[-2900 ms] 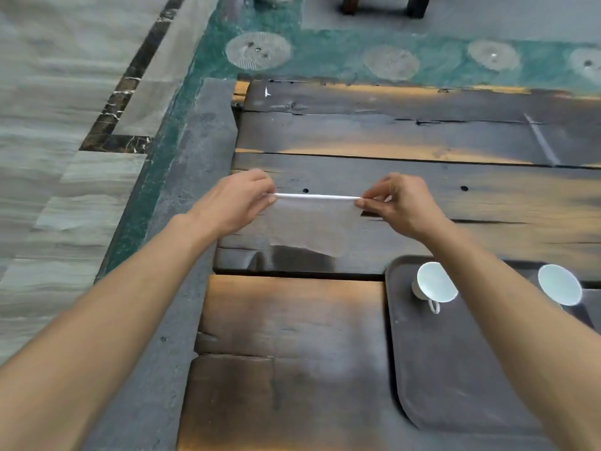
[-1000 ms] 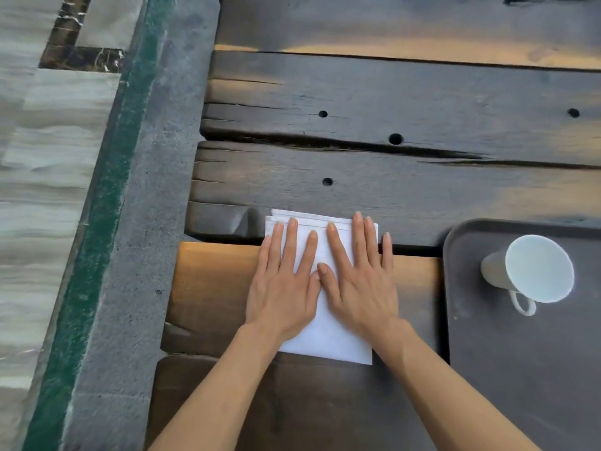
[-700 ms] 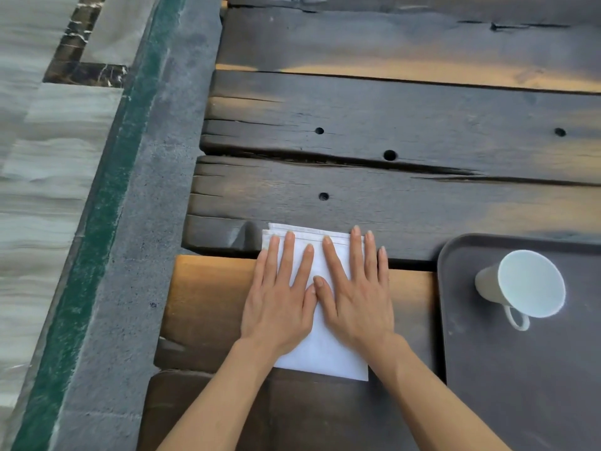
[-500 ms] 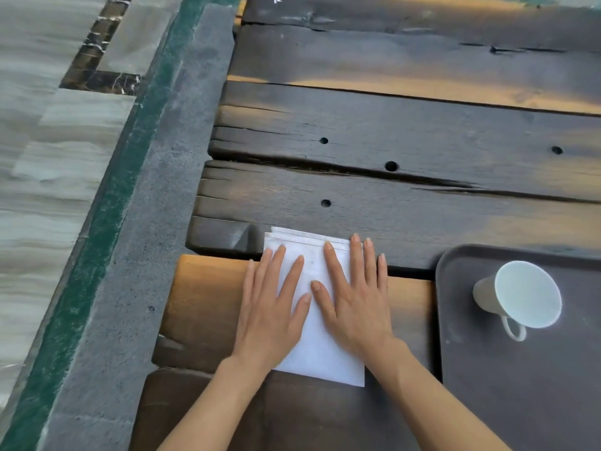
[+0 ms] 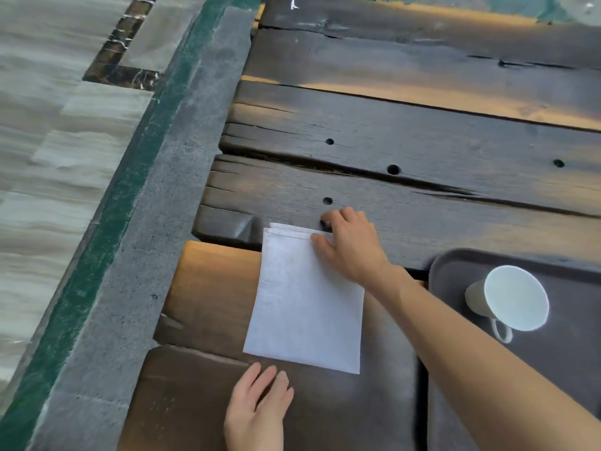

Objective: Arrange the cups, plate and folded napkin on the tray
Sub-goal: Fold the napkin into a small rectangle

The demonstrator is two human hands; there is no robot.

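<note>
A white folded napkin [image 5: 302, 294] lies flat on the dark wooden table, left of the tray. My right hand [image 5: 349, 245] grips the napkin's far right corner, thumb on top and fingers curled over the far edge. My left hand [image 5: 258, 408] rests just off the napkin's near edge, fingers loosely together, holding nothing. A dark grey tray [image 5: 455, 275] sits at the right. A white cup [image 5: 510, 301] with a handle lies tipped on the tray, its mouth facing me. No plate is visible.
The wooden table [image 5: 422, 135] has gaps and several small holes between its planks. A grey stone border [image 5: 146, 222] and a green strip run along its left side, with tiled floor [image 5: 48, 157] beyond.
Both hands were pressing flat on the napkin. My left hand has slid back off its near edge, and my right hand has moved to the far right corner and closed on it.
</note>
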